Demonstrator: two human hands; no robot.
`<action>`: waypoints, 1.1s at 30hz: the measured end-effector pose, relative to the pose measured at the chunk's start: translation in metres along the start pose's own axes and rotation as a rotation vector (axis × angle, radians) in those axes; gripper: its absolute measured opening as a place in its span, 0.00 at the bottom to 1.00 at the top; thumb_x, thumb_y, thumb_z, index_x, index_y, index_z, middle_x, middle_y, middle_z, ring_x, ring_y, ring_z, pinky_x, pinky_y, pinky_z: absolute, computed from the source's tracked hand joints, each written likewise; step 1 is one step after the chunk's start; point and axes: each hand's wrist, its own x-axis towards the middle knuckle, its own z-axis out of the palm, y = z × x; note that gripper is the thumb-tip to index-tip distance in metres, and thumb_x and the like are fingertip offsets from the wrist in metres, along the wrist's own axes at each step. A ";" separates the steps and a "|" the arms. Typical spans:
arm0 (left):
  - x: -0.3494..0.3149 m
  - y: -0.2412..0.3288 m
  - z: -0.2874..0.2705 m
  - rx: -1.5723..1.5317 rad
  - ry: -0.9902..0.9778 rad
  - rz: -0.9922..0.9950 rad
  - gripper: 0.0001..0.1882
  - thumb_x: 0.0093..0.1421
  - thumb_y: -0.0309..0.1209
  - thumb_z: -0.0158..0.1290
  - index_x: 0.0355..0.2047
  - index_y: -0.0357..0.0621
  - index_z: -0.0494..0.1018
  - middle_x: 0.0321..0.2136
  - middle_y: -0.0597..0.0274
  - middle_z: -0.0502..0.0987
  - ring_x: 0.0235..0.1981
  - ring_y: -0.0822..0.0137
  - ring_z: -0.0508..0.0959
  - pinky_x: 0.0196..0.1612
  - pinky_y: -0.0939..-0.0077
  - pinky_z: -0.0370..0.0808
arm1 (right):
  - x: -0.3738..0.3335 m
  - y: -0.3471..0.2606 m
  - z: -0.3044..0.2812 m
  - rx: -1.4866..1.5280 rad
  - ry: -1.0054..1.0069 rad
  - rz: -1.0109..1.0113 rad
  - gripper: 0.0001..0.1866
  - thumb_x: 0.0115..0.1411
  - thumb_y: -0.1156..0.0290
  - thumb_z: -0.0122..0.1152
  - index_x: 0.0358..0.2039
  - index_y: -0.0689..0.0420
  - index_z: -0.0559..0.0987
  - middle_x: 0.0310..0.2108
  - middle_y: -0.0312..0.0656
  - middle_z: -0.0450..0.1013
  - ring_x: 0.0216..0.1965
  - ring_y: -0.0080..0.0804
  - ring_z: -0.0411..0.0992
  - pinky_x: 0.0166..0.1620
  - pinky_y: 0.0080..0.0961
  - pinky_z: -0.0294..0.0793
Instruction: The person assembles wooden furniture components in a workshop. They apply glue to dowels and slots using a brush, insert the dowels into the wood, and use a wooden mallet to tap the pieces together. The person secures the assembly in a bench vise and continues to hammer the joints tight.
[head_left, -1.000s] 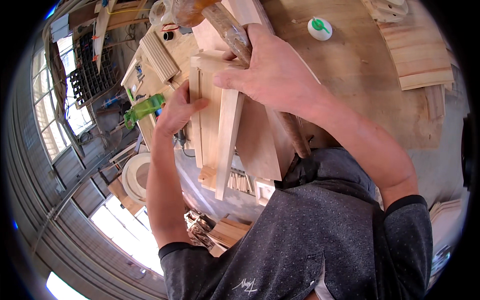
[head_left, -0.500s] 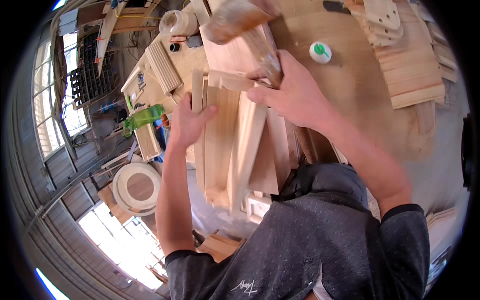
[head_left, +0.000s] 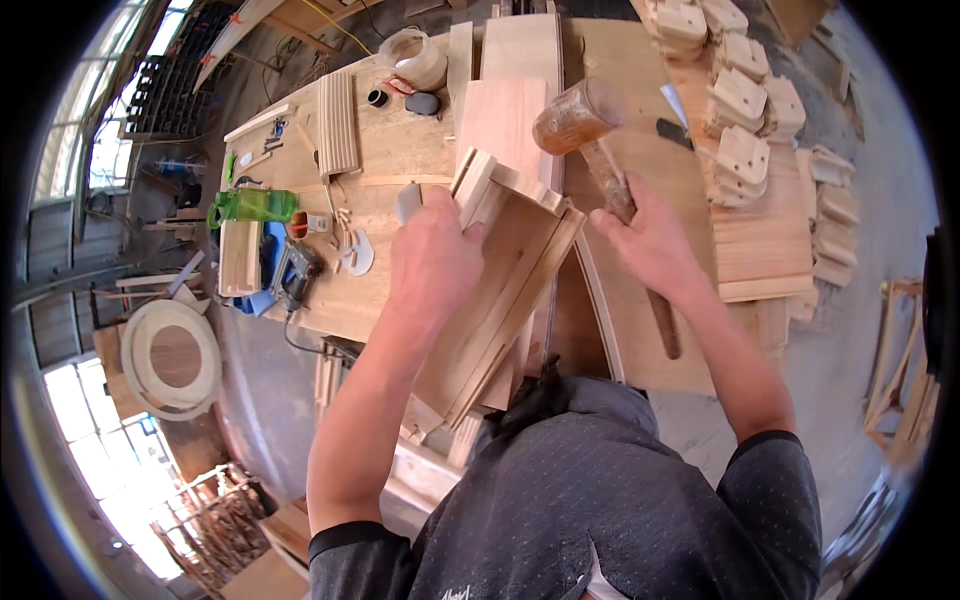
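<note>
A pale wooden drawer-like box [head_left: 497, 290] lies slanted in front of me, its far end pointing away and to the right. My left hand [head_left: 435, 255] is closed round its left side near the far end. In my right hand [head_left: 655, 240] is a mallet, gripped by its worn brown handle. The mallet head [head_left: 578, 115], brownish and cylindrical, is raised just past the box's far right corner. A light plank [head_left: 505, 115] lies beyond the box on the workbench [head_left: 630, 90].
Stacked rounded wooden pieces with holes [head_left: 742, 165] rest on boards at the right. To the left are a green bottle [head_left: 255, 205], a corded power tool [head_left: 298, 270], a ribbed wooden panel [head_left: 338, 122] and a translucent tub [head_left: 412, 58]. A round wooden ring [head_left: 170, 360] stands further left.
The box has turned clockwise, its far end swinging right. My right hand has moved off the box's far end with the mallet. My left hand still grips the left side.
</note>
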 end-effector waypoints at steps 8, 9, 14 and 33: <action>-0.002 -0.012 0.006 -0.064 0.093 0.105 0.17 0.59 0.30 0.63 0.40 0.32 0.68 0.32 0.32 0.80 0.38 0.32 0.81 0.42 0.46 0.77 | -0.016 -0.077 -0.043 -0.132 -0.138 -0.488 0.31 0.68 0.64 0.60 0.68 0.60 0.66 0.42 0.57 0.79 0.45 0.57 0.77 0.53 0.41 0.75; -0.002 -0.014 0.007 -0.086 0.093 0.113 0.17 0.59 0.29 0.63 0.40 0.32 0.68 0.32 0.33 0.81 0.38 0.32 0.81 0.42 0.46 0.77 | -0.014 -0.081 -0.039 -0.199 -0.149 -0.512 0.32 0.69 0.62 0.60 0.69 0.59 0.65 0.44 0.58 0.79 0.47 0.59 0.77 0.54 0.42 0.75; -0.002 -0.017 0.014 -0.107 0.127 0.144 0.15 0.59 0.27 0.62 0.38 0.31 0.69 0.32 0.33 0.81 0.38 0.34 0.82 0.43 0.48 0.78 | -0.003 -0.102 -0.028 -0.481 -0.241 -0.497 0.32 0.70 0.63 0.57 0.71 0.56 0.63 0.45 0.60 0.79 0.46 0.60 0.77 0.50 0.46 0.75; 0.002 -0.026 0.019 -0.120 0.161 0.180 0.14 0.58 0.26 0.62 0.35 0.30 0.68 0.30 0.33 0.80 0.36 0.35 0.82 0.40 0.49 0.79 | -0.008 -0.122 -0.040 -0.546 -0.304 -0.480 0.28 0.73 0.65 0.52 0.69 0.60 0.65 0.51 0.61 0.77 0.52 0.62 0.75 0.53 0.44 0.76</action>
